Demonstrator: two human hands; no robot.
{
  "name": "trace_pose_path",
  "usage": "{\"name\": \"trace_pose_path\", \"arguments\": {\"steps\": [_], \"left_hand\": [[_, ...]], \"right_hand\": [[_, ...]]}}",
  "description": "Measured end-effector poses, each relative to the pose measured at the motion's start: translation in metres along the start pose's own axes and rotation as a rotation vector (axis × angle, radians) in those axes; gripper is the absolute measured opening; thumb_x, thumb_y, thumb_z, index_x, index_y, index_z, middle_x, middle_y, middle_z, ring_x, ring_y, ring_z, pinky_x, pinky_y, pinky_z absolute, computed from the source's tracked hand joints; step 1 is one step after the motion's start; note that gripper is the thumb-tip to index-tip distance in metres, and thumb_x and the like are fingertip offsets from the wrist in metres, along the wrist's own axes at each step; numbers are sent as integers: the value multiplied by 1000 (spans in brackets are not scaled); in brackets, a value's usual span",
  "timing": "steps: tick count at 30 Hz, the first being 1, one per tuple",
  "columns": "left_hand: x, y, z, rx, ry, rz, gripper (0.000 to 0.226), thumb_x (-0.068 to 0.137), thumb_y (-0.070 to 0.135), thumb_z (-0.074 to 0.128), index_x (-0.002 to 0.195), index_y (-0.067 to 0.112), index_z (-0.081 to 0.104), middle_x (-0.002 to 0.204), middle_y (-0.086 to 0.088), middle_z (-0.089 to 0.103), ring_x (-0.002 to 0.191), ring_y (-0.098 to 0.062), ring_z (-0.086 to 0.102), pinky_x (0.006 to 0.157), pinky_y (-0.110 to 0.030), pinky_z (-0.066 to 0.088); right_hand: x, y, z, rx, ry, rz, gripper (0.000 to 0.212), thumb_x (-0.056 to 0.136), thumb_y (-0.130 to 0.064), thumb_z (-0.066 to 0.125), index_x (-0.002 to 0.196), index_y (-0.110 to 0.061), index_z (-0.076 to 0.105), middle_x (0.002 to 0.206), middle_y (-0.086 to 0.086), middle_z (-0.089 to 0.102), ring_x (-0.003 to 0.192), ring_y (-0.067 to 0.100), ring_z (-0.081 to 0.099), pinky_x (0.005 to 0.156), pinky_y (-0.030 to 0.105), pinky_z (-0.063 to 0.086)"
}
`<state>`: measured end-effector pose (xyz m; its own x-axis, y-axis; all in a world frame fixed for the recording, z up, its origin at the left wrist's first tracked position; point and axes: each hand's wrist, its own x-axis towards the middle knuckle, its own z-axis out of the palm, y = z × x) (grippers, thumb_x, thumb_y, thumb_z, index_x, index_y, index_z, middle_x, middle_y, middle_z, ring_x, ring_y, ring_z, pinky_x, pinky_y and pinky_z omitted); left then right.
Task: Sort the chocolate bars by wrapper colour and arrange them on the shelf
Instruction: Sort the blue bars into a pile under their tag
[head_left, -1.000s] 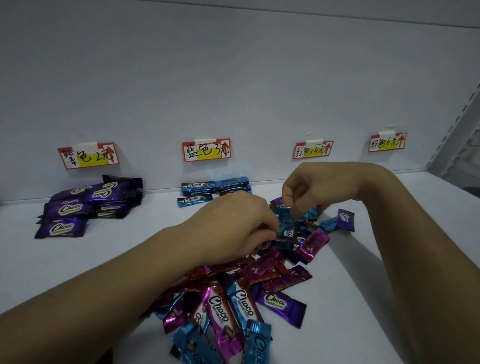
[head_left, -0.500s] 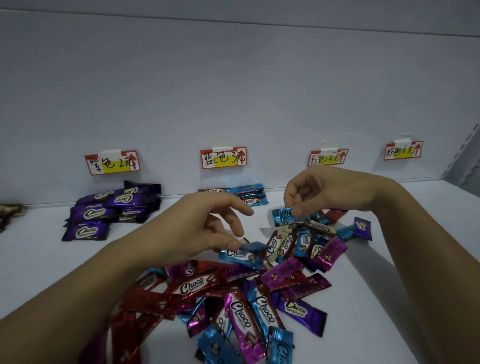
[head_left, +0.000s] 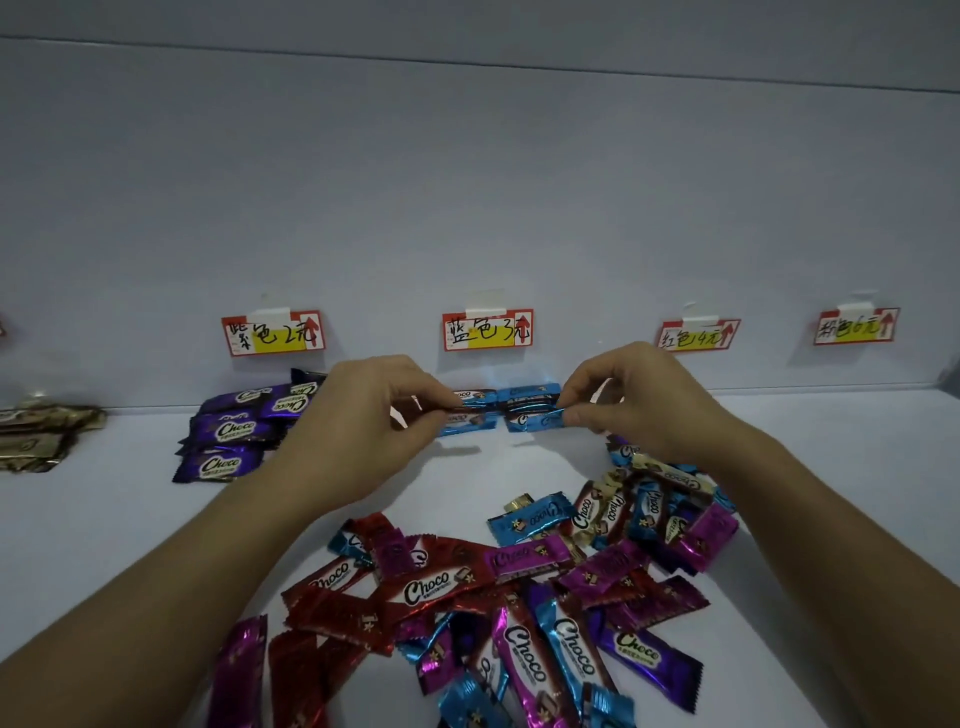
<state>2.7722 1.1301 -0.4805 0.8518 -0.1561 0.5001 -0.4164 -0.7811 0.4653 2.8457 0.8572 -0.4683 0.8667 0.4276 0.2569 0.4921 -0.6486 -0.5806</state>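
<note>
Blue bars (head_left: 535, 420) now at back stack (head_left: 527, 391), off pile (head_left: 441, 587).

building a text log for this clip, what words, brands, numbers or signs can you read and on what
"紫色2元", red arrow: first tag
"蓝色3元", red arrow: second tag
"红色4元", red arrow: third tag, digit unsure
"粉色6元", red arrow: fourth tag
"Choco": purple stack, red bar, other loose bars
Fine print below: too small
Left blue bar in left hand, right blue bar in right hand: blurred
</note>
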Motion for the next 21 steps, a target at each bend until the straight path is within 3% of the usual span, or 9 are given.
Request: {"name": "trace_pose_path", "arguments": {"steps": [2, 4, 6, 11, 17, 21], "left_hand": [[5, -12, 9, 123, 87, 71, 22, 87, 12, 76, 105, 23, 79, 90, 15, 64, 73, -2, 61, 68, -16, 54], [8, -19, 17, 189, 98, 93, 20, 86, 10, 77, 103, 19, 79, 93, 12, 62, 74, -4, 57, 73, -25, 57], [8, -20, 23, 229, 33, 75, 17, 88, 14, 75, 103, 22, 78, 100, 10, 64, 84, -7, 58, 80, -31, 56], [7, -26, 29, 306, -132, 82, 15, 96, 26, 68, 108, 28, 76, 109, 8, 67, 97, -10, 58, 87, -34, 53], [4, -19, 24, 342, -183, 40, 20, 97, 36, 63, 115, 33, 73, 117, 12, 60, 106, -11, 51, 90, -35, 47], [-4, 16, 20, 211, -316, 54, 27, 95, 48, 61, 117, 35, 70, 108, 18, 63, 92, -1, 57, 84, -27, 52]], "right_hand": [[2, 0, 9, -112, 99, -14, 11, 86, -17, 78, 89, -27, 77, 77, -20, 66, 68, 5, 65, 63, 17, 50], [5, 0, 17, -200, 141, -51, 10, 87, -15, 77, 93, -23, 78, 85, -13, 67, 72, 5, 64, 71, 21, 53], [9, 0, 24, -299, 124, -61, 9, 88, -16, 76, 95, -20, 78, 94, -4, 69, 78, 11, 63, 77, 28, 53], [14, 0, 33, -463, 32, -45, 15, 90, -23, 72, 103, -28, 78, 106, -3, 69, 87, 16, 64, 81, 34, 55], [8, -1, 19, -441, 20, -12, 19, 87, -31, 76, 106, -32, 76, 105, -10, 70, 83, 11, 64, 76, 32, 54], [0, -4, -3, -351, -89, -42, 8, 86, -27, 78, 94, -29, 77, 89, -16, 71, 73, -1, 62, 61, 11, 44]]}}
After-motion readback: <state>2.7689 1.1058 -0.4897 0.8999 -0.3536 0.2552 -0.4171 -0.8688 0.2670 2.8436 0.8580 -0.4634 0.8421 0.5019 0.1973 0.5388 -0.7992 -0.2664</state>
